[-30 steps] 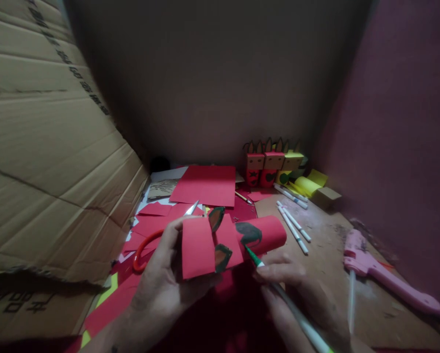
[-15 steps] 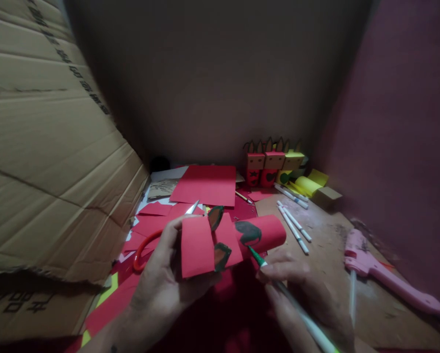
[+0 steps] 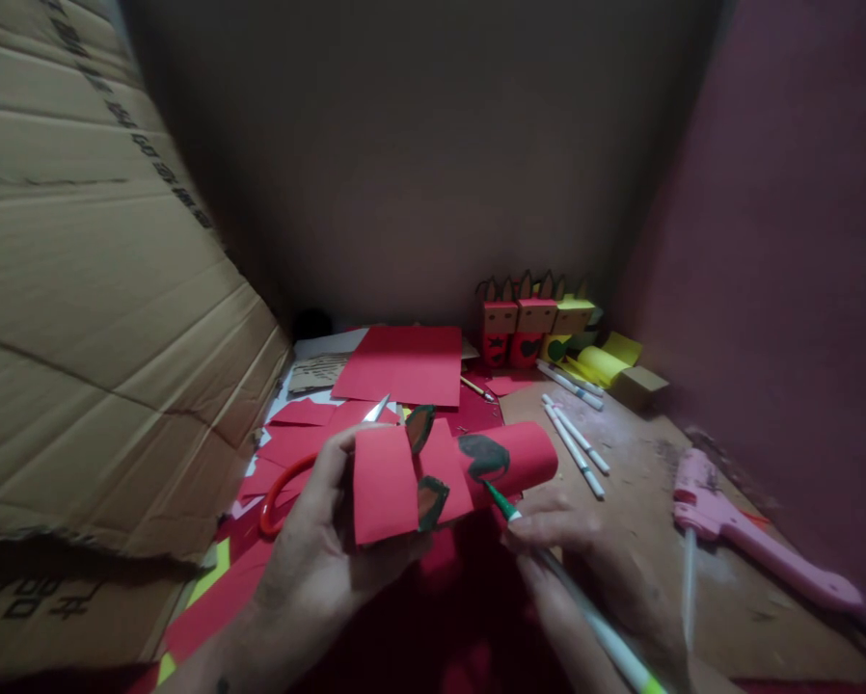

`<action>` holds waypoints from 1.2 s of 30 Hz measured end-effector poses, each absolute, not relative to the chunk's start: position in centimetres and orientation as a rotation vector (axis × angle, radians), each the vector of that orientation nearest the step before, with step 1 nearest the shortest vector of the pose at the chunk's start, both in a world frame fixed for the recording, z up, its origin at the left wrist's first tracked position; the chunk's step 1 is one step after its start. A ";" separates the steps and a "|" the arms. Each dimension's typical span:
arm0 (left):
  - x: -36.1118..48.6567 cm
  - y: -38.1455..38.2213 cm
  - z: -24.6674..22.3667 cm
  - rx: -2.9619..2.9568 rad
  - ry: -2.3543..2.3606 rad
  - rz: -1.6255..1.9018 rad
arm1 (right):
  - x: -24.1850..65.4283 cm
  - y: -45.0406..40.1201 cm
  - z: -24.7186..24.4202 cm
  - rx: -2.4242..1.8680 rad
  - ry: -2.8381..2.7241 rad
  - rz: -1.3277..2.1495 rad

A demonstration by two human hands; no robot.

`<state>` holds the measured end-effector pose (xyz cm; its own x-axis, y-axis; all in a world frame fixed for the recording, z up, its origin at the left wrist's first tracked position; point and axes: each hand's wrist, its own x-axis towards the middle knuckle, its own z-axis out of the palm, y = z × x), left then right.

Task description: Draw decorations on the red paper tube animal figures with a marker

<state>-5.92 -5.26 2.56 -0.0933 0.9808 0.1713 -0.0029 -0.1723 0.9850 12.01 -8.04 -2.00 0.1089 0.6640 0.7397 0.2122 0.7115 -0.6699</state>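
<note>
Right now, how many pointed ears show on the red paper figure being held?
2, on the red figure in the left hand: the far ear, and the near ear closer to the camera. Others could be hidden underneath.

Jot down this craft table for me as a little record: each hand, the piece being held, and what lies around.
Left hand: holds the red paper figure
Right hand: grips a green-tipped marker
Marker tip: at the dark shape on the figure's roll; contact unclear
Left side: red-handled scissors, partly hidden
Right side: pink glue gun, white pens
Back: upright red and yellow figures
</note>
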 end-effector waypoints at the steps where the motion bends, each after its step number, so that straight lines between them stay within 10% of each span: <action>1: -5.9 -5.2 2.5 1.254 1.189 1.405 | 12.1 -8.1 -2.0 -0.767 -1.457 0.383; 36: -5.9 -5.2 2.6 1.333 1.158 1.413 | 13.2 -7.9 -1.3 -0.727 -1.648 0.415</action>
<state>-5.85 -5.17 2.62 -0.0682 0.9757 0.2084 0.0121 -0.2080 0.9780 13.19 -7.88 -1.34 -0.0774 0.6625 0.7451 0.2310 0.7389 -0.6330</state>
